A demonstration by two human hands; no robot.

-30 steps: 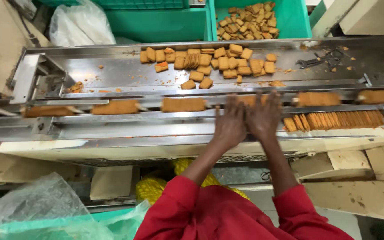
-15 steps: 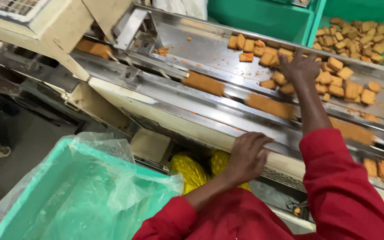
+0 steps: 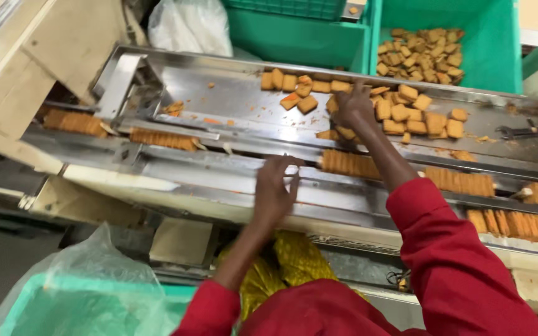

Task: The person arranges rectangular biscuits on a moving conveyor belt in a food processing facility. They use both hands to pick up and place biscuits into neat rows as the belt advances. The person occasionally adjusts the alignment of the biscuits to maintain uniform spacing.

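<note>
The right hand [image 3: 353, 106] spreads its fingers over loose square orange biscuits [image 3: 406, 112] on the steel tray [image 3: 219, 87], apparently gathering them. The left hand [image 3: 275, 190], open and empty, rests against the steel conveyor rail [image 3: 219, 168].

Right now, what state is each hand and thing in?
Left hand: open, over the empty channel.
Right hand: fingers down on the loose biscuits.
Biscuit stack: packed on edge in the channel.
Green crate: partly filled with biscuits.

Bright even light, slight motion blur
</note>
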